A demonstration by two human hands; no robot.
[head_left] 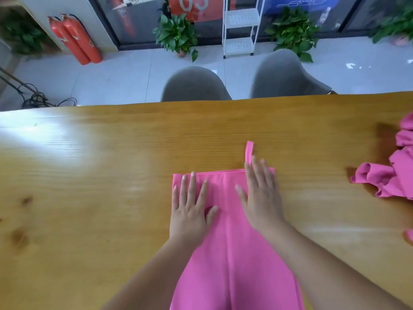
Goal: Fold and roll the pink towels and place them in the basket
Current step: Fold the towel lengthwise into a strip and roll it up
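Pink towel [234,253] | left hand [190,211], right hand [261,198] spread flat atop | crumpled towels [388,182] right

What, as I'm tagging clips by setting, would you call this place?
Probably an office or commercial lobby: a long wooden table with grey chairs, red fire extinguishers by the wall, potted plants along glass fronts.

The person's left grip [190,211] and right grip [262,198] are bare hands with short, rounded nails [193,174], pale at the tips. The left forearm [154,276] and right forearm [324,267] are uncovered from the wrist up, as far as I can see.
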